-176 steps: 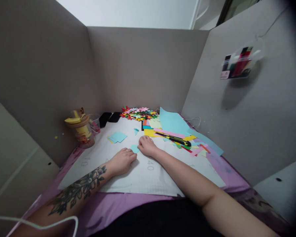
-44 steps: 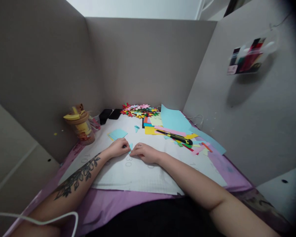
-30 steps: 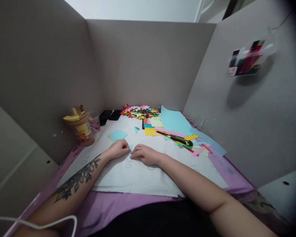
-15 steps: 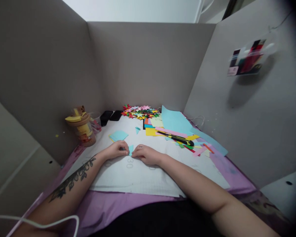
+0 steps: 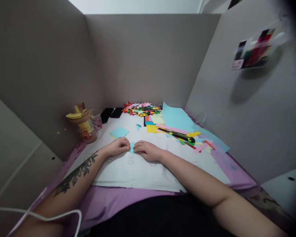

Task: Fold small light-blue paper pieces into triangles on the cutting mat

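Observation:
Between my two hands is a small folded piece of light blue paper (image 5: 131, 147), held low over the white paper sheet (image 5: 138, 177). My left hand (image 5: 118, 146) pinches its left side, thumb and fingers closed. On the other side, the fingers of my right hand (image 5: 148, 151) are closed on its right edge. Fingertips hide part of the folds. Just behind my left hand lies a stack of light blue paper squares (image 5: 120, 132), with yellow showing beneath. Another small folded blue piece (image 5: 138, 126) rests farther back.
Colourful paper stars (image 5: 141, 109) are heaped at the back. Right of them lie a light blue sheet (image 5: 176, 115), a black-and-yellow utility knife (image 5: 179, 135) and paper strips (image 5: 204, 146). At left stand a decorated cup (image 5: 86, 126) and phones (image 5: 107, 115). Grey panels (image 5: 150, 59) surround the table.
The folded blue paper between my fingers has changed its shape or angle slightly. My hands stay close together around it. The whole view has shifted a little.

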{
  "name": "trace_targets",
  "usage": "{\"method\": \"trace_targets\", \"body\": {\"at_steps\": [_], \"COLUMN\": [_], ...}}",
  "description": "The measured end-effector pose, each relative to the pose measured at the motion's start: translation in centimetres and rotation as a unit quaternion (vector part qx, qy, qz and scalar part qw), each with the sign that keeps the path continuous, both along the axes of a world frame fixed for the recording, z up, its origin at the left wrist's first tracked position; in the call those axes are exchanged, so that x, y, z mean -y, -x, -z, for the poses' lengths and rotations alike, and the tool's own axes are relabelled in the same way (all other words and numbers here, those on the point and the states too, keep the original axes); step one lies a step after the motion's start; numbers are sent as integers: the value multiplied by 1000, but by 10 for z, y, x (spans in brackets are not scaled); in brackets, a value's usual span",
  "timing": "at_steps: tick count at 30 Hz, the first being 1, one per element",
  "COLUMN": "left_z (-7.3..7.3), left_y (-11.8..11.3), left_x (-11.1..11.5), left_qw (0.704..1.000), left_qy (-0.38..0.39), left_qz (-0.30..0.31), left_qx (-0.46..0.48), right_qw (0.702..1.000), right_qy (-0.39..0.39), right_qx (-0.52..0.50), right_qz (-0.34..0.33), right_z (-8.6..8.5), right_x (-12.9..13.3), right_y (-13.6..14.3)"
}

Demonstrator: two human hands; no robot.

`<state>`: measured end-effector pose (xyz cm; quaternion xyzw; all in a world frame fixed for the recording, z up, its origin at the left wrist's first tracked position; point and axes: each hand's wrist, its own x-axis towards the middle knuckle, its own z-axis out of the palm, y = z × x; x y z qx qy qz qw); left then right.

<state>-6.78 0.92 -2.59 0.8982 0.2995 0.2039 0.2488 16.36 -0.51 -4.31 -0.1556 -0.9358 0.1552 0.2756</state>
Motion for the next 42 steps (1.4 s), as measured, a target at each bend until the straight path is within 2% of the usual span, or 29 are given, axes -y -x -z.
{"method": "trace_targets", "body": {"at_steps": [4, 10, 18, 23, 31, 42], "left_z": [-1, 3, 6, 5, 8, 7], "left_y": [-1, -7, -15, -16, -16, -19], "left_x": [1, 0, -1, 0, 0, 0], "left_qw": [1000, 996, 992, 989, 988, 985], "left_qy": [0, 5, -41, -48, -51, -41], "left_qz": [-7, -88, -109, -121, -131, -152], "left_qx": [-5, -21, -50, -67, -69, -70], "right_qw": [1000, 999, 998, 999, 999, 999], "right_qy": [-16, -9, -9, 13, -10, -3], "right_qx": [14, 46, 56, 45, 30, 34], "right_qz": [-17, -16, -16, 3, -11, -5], "right_z": [0, -5, -5, -5, 2, -1], "right_x": [-1, 0, 0, 1, -2, -1], "right_y": [0, -1, -2, 0, 0, 0]}}
